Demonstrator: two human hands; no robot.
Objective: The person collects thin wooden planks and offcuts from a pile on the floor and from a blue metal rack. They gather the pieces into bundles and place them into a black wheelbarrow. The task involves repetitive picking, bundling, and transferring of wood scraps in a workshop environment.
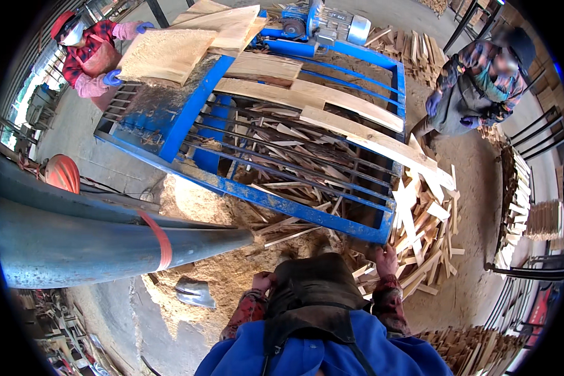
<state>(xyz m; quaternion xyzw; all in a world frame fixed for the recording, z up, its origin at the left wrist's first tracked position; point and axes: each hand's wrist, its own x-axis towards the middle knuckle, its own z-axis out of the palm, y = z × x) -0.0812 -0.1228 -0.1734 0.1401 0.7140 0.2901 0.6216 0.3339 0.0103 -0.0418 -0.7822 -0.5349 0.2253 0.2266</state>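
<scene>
My left hand [263, 281] hangs beside my dark apron [313, 282], fingers curled in, with nothing visible in it. Just below the near right corner of a blue metal frame [377, 233] is my right hand [386, 262], its fingertips a little apart; I cannot tell whether they touch the frame. Long pale boards [370, 141] lie across the frame's dark bars. Thin wood offcuts [294, 144] fill the space beneath the bars. More offcuts [420, 219] are heaped on the floor right of my right hand.
A co-worker [94, 59] at far left holds a wide plank [169, 53]. Another person [479, 81] stands at right. A blue motor [332, 28] sits at the back. To my left are a large grey duct [106, 232], sawdust [188, 207] and a shovel blade [195, 292].
</scene>
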